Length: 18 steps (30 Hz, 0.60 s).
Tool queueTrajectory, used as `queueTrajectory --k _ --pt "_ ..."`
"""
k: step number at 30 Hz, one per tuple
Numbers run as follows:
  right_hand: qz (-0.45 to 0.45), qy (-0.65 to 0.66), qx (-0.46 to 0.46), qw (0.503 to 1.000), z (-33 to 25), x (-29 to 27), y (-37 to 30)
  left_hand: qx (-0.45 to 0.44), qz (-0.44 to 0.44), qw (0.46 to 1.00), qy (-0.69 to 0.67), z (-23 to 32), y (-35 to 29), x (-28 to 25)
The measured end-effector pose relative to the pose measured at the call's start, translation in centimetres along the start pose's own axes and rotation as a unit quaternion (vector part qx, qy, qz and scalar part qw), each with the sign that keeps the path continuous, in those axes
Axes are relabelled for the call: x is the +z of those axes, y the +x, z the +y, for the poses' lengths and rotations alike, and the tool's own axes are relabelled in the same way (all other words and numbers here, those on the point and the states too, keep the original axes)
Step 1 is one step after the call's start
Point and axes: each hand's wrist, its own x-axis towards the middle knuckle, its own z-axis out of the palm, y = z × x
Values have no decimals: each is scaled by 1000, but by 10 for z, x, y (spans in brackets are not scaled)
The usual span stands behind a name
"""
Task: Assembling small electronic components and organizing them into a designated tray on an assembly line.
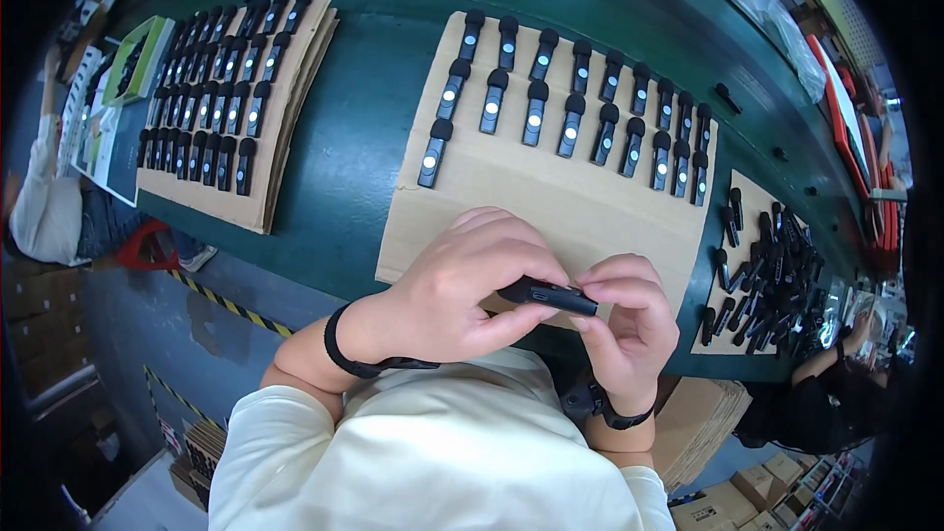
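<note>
Just in front of my chest, both hands hold one small black mini microphone (559,299), lying sideways with a small port showing on its edge. My left hand (470,280) grips its left end between thumb and fingers and hides that end. At the right end, the fingertips and thumb of my right hand (631,320) pinch it. Beyond my hands lies a brown cardboard sheet (551,199), its far half covered with rows of similar black microphones with foam tops and lit round spots. Nearest to my left hand in those rows is one microphone (433,154).
On the green table (344,128), a cardboard stack (273,167) at the left carries more microphones in rows. Loose microphones (772,270) lie heaped on cardboard at the right. A green box (138,61) stands far left. Other people sit at left (54,206) and right (821,403).
</note>
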Motion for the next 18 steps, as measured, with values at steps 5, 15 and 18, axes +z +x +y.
queueTrajectory --k 5,15,18 --pt "-41 -44 -19 998 -4 8 12 -12 5 998 63 0 -4 -3" --pt "-69 -193 47 978 5 47 50 -100 87 969 209 -21 -47 -61" --pt "-75 -318 -31 945 14 59 58 -127 118 963 206 -27 -50 -67"
